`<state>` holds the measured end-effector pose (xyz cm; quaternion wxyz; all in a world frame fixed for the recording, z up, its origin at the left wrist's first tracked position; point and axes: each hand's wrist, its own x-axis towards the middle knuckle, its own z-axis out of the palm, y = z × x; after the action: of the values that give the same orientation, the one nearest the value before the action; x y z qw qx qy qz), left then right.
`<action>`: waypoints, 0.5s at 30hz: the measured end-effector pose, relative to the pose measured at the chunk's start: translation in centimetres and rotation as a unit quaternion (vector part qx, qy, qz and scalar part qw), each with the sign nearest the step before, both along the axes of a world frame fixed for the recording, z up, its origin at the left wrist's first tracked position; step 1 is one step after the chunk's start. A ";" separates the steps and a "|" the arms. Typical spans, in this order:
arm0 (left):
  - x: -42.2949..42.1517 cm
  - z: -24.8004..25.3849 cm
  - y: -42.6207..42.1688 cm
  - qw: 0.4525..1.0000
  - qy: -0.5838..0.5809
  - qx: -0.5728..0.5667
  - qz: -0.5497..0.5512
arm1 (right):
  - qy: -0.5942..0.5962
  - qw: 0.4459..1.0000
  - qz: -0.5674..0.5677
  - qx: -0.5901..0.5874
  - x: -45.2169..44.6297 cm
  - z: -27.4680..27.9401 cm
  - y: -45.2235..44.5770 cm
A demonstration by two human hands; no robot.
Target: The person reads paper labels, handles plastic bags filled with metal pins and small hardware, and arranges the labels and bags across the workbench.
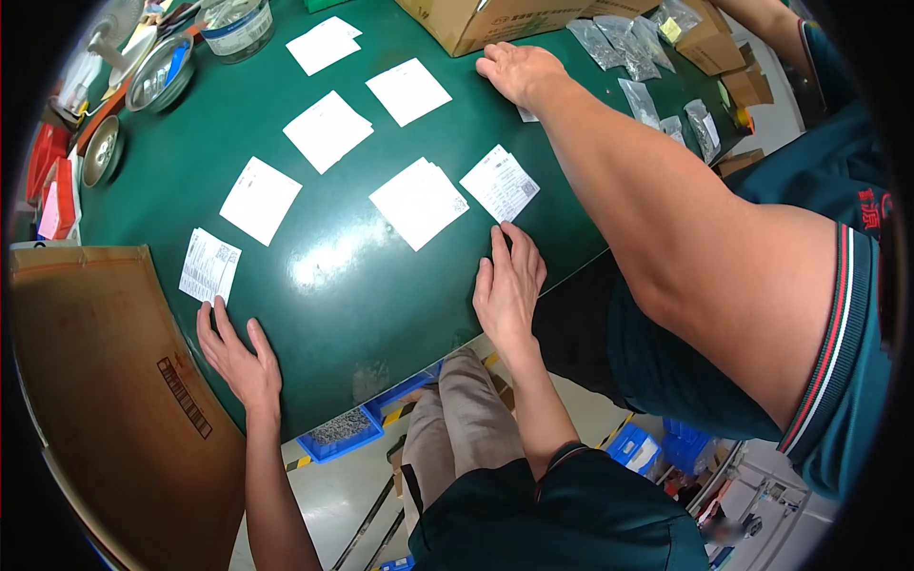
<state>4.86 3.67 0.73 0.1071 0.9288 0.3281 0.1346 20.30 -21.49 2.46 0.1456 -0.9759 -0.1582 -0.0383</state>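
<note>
My left hand (240,360) lies on the green table with its fingers spread, fingertips at the lower edge of a small printed paper slip (209,266). Flat on the tabletop, my right hand (511,285) is open too, its fingertips just below a stack of printed slips (500,185) bearing a small square code. Left of that stack lies a thicker pile of white slips (419,204). Further white papers are spread beyond: one pile (261,201) near the left, another (328,131) in the middle, and more behind.
A co-worker's arm (647,190) reaches in from the right, hand (524,72) near a cardboard box (514,24). Clear bags of small parts (624,46) lie at the back right. An open carton (114,381) stands at left. Metal bowls (160,76) and a tub (235,33) sit back left.
</note>
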 end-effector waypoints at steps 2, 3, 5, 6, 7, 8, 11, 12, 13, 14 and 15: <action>0.0 0.1 0.0 1.000 0.003 0.000 0.002 | -0.003 1.000 -0.001 0.005 0.0 -0.2 0.0; 0.1 0.1 0.0 1.000 0.001 0.000 0.002 | -0.005 1.000 -0.002 0.010 0.0 -0.2 0.0; 0.0 0.1 -0.2 1.000 -0.006 -0.001 -0.006 | 0.005 1.000 -0.008 0.004 -0.3 0.4 -0.2; 0.0 0.0 0.0 1.000 -0.012 0.009 -0.009 | 0.012 1.000 -0.007 0.008 -0.1 0.6 0.2; 0.1 0.1 0.1 1.000 -0.017 0.008 -0.008 | 0.010 1.000 -0.007 0.016 -0.1 0.5 0.2; 0.1 0.1 0.1 1.000 -0.016 0.007 -0.005 | 0.000 0.999 -0.001 0.042 0.0 0.4 0.4; 0.0 0.1 0.1 1.000 -0.019 -0.002 0.001 | -0.008 0.991 0.034 0.129 0.6 2.0 3.1; 0.0 0.2 0.0 1.000 -0.016 -0.009 0.003 | -0.022 0.986 0.051 0.157 1.0 2.5 4.5; 0.0 0.2 0.0 1.000 -0.017 -0.014 0.003 | -0.019 0.983 0.068 0.168 1.4 3.1 6.1; 0.0 0.2 0.0 1.000 -0.013 -0.016 0.006 | -0.017 0.980 0.085 0.179 2.1 3.6 8.0; 0.0 0.4 -0.1 1.000 -0.013 -0.020 0.007 | -0.018 0.977 0.102 0.187 3.0 3.7 9.9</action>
<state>4.85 3.59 1.14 0.1286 0.9226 0.3355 0.1405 23.28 -11.61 6.14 0.3259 -0.9093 -0.2493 -0.0695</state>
